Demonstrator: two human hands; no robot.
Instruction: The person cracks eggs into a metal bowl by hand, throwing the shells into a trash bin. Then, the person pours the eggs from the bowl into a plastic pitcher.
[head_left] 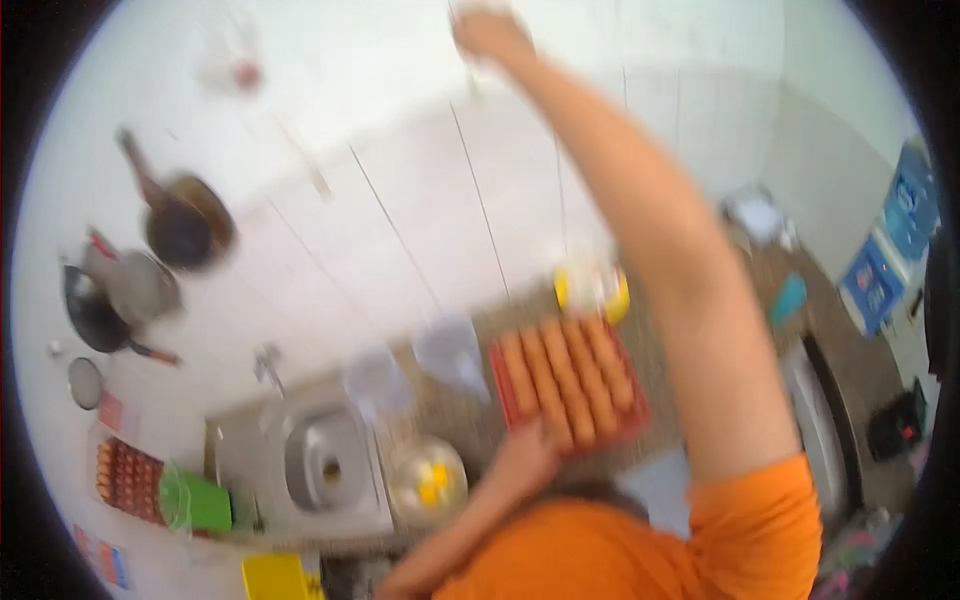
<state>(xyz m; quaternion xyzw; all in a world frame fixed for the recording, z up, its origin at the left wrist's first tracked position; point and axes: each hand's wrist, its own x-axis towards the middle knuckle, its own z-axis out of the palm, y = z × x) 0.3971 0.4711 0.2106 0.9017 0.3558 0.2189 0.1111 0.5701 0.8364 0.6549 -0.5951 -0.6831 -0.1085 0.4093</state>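
Note:
My right hand (490,36) is raised high against the white wall at the top, its fingers curled together; whatever it holds is blurred. My left hand (530,452) rests at the lower left edge of a red tray (503,385) filled with rows of brown, egg-like items (565,375). Its fingers are smeared and partly merge with the tray. Left of that hand, a clear bowl (427,497) on the counter contains several yellow yolks (433,482).
A steel sink (330,460) lies left of the bowl, with clear plastic containers (450,350) behind. A yellow-rimmed container (592,290) stands behind the tray. Pans (185,225) hang on the left wall; egg trays (130,480) and a green container (205,500) are lower left.

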